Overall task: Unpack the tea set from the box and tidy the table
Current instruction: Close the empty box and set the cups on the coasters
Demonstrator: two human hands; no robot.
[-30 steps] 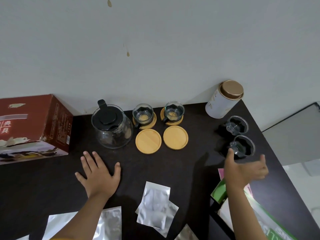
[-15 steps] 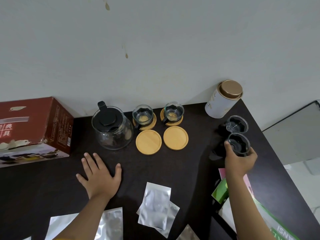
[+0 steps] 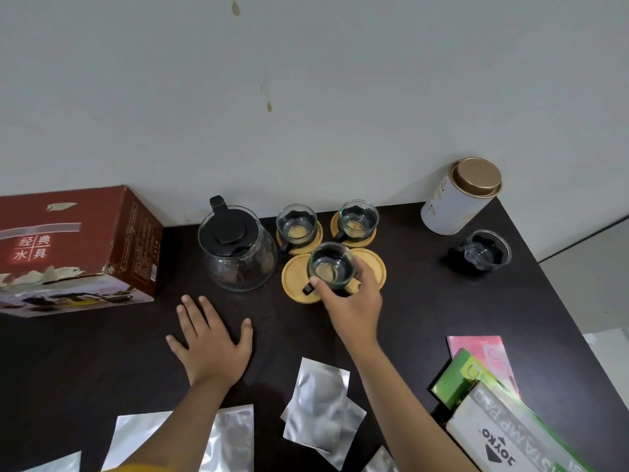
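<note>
At the table's (image 3: 425, 301) back-left edge lies the red box (image 3: 78, 250), then the glass teapot (image 3: 238, 253), the left hand (image 3: 212, 345) flat with fingers spread, the right hand (image 3: 350, 301) gripping a glass cup (image 3: 332, 265) over two bare coasters (image 3: 296, 284), and another cup (image 3: 486, 255) near the back-right corner.

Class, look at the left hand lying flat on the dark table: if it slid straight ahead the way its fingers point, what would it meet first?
Probably the glass teapot, just beyond the fingertips of the left hand; the red box lies further left. Depth is uncertain.
</note>
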